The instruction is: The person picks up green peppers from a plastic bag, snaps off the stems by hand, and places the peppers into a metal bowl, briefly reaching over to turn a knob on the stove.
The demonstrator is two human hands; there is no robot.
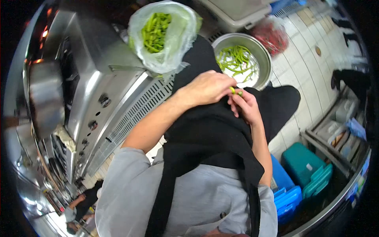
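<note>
My left hand [211, 87] and my right hand [245, 104] meet over my lap, fingers closed in a pinch. Between their fingertips is a green chili pepper [232, 90], mostly covered by the fingers. Just beyond the hands stands a round metal pot [266, 65], with several long green chili peppers [237, 59] lying in its bottom. Farther left, a clear plastic bag [178, 43] stands with its mouth spread and holds a heap of green chili peppers [157, 33].
Stainless kitchen equipment [106, 75] with knobs runs along the left. A bag of red produce [271, 36] sits behind the pot on the tiled floor [294, 75]. Teal [302, 166] and blue bins [286, 193] are at right. Another person [85, 201] is at lower left.
</note>
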